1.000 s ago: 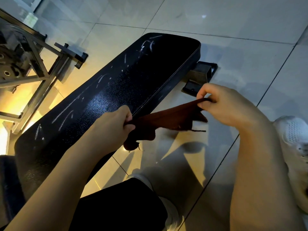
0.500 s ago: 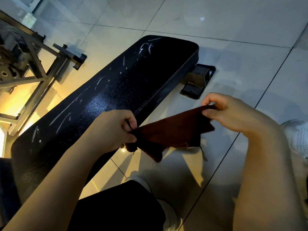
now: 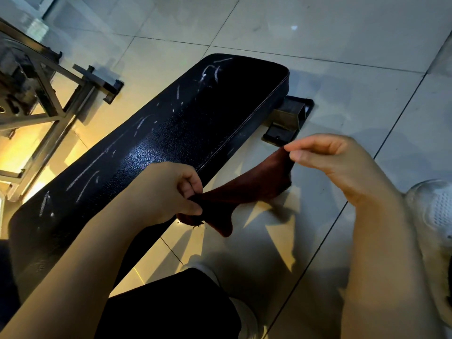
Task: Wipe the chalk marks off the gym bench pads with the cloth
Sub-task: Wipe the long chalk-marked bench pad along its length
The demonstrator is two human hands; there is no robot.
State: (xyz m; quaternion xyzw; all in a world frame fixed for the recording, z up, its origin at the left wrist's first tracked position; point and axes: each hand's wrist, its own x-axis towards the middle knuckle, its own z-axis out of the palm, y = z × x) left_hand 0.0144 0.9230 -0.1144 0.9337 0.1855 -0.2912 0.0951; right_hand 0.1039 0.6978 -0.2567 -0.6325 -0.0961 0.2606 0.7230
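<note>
A long black gym bench pad (image 3: 186, 133) runs diagonally from lower left to upper middle. White chalk marks (image 3: 210, 72) streak its far end and more run along its left side. A dark red-brown cloth (image 3: 247, 189) hangs stretched in the air beside the pad's right edge, above the floor. My left hand (image 3: 168, 192) grips its near corner with curled fingers, just over the pad's edge. My right hand (image 3: 327, 162) pinches the far corner between thumb and fingertips. The cloth does not touch the pad.
A metal bench foot (image 3: 288, 121) sticks out under the pad's far right end. A grey steel equipment frame (image 3: 49, 94) stands at the left. My white shoe (image 3: 435, 211) rests on the tiled floor at the right, and my dark-clad knee (image 3: 171, 307) is at the bottom.
Both hands have kept hold of the cloth and shifted it slightly. The cloth went from a tight band to spread wider, and its lower corner now hangs down near my left hand.
</note>
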